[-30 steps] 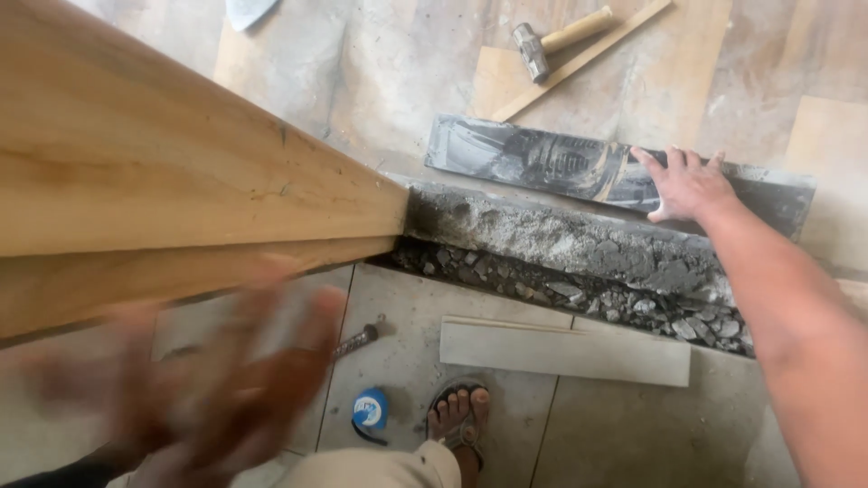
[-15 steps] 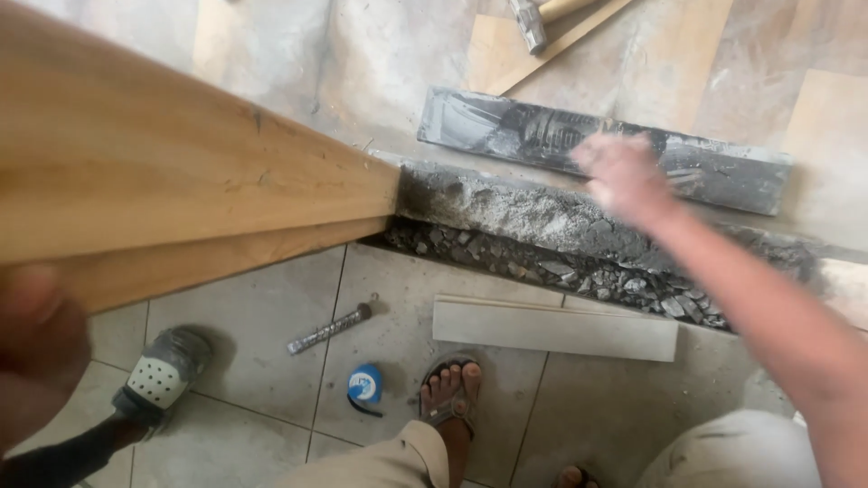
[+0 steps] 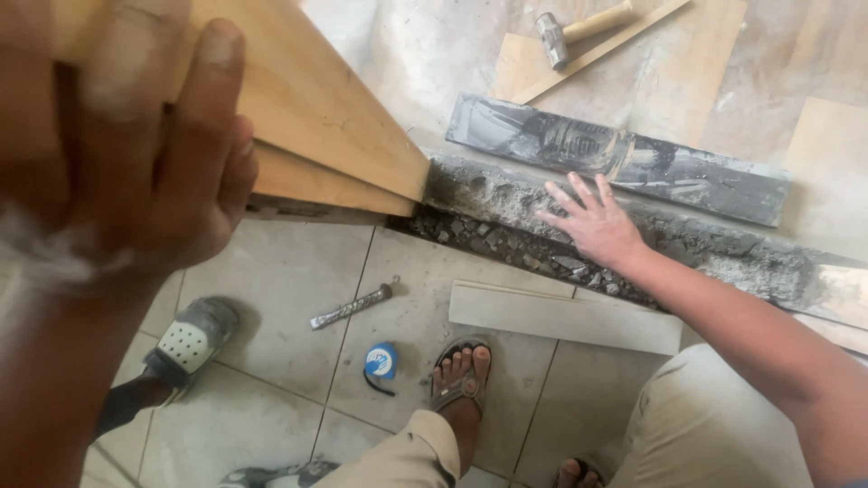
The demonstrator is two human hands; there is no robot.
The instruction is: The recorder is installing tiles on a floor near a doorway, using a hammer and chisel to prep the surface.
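Note:
My left hand (image 3: 136,154) is raised close to the camera, its fingers wrapped over the upper face of a long pale wooden board (image 3: 334,117) that ends at the rough step. My right hand (image 3: 592,221) lies flat with fingers spread on the broken concrete step edge (image 3: 488,194), beside loose rubble (image 3: 506,244). Just beyond this hand lies a dark grey cement-smeared strip (image 3: 624,158).
A hammer (image 3: 579,27) and a thin wooden slat (image 3: 633,41) lie on the upper floor. On the lower tiles are a pale tile strip (image 3: 561,316), a chisel (image 3: 353,305), a blue tape measure (image 3: 381,361), my sandalled foot (image 3: 459,380) and a grey shoe (image 3: 185,339).
My left hand came up from low at the left and took hold of the board's top. My right hand slid left and down along the step, from the dark strip onto the rough concrete.

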